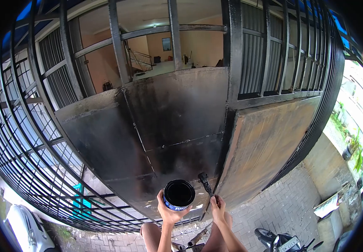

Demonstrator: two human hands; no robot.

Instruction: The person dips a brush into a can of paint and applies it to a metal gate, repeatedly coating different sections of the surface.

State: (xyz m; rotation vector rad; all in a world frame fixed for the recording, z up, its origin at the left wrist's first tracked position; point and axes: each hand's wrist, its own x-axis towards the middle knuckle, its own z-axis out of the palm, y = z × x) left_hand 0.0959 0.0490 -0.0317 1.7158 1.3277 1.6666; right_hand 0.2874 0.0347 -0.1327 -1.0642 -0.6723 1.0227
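My left hand (171, 213) is wrapped round a paint can (176, 206) with a blue label. Black paint (180, 192) shows inside its open top. In my right hand (217, 208) is a paintbrush (205, 183), gripped by its handle, its head coated black and pointing up and to the left. The brush head overlaps the lower part of a metal gate panel (177, 101), just right of the can. Much of that panel is dark with black paint, with pale weld lines across it. To the right, another panel (269, 147) is bare, brownish and rust-streaked.
Black bars (38, 122) run along the left and top of the gate. Below lies a paved ground (282, 201), with a motorcycle (282, 241) at lower right and a white car (26, 229) at lower left. A green chair (80, 201) stands behind the bars.
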